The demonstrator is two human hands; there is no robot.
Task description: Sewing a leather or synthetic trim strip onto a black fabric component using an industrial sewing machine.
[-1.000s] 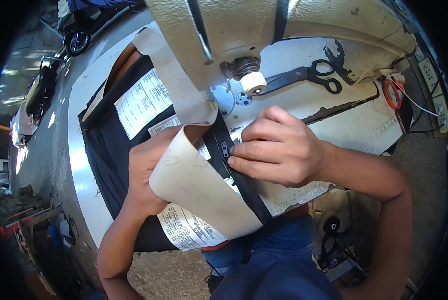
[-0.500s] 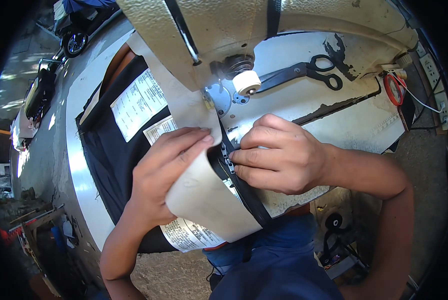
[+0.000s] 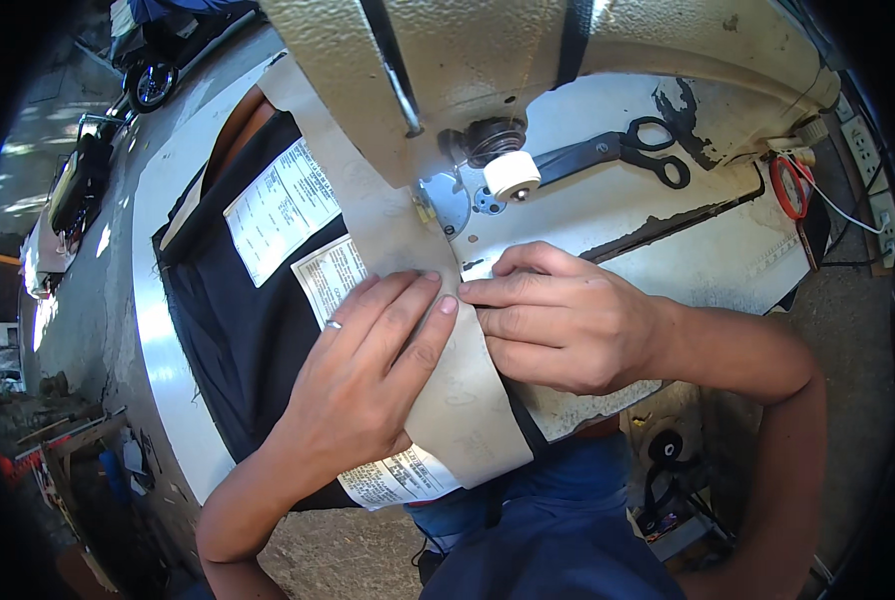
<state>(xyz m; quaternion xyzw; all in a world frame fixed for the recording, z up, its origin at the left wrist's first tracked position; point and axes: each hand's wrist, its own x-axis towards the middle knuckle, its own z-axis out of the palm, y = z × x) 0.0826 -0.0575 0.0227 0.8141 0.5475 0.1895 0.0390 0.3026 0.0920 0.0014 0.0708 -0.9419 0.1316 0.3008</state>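
A long beige strip of leather-like material (image 3: 473,390) runs from under the sewing machine head (image 3: 498,70) down toward my lap, over black fabric (image 3: 233,350). My left hand (image 3: 373,375), a ring on one finger, lies on the strip with its fingers stretched out. At the strip's right edge, the bent fingers of my right hand (image 3: 578,325) pinch it, close to my left thumb. White printed labels (image 3: 281,210) show on the black fabric. The strip passes beside the machine's needle area (image 3: 425,207). Whatever lies beneath the strip at my fingertips is hidden.
Black scissors (image 3: 618,150) lie on the white machine table (image 3: 688,260) behind the white knob (image 3: 513,177). A red ring-shaped thing (image 3: 790,187) and power sockets (image 3: 861,150) are at the right. A motorbike (image 3: 151,85) stands on the floor far left.
The lifted strip has been folded down flat, covering the metal zipper that showed before. My left hand has moved right and flattened onto it. My right fingers have shifted to the strip's edge.
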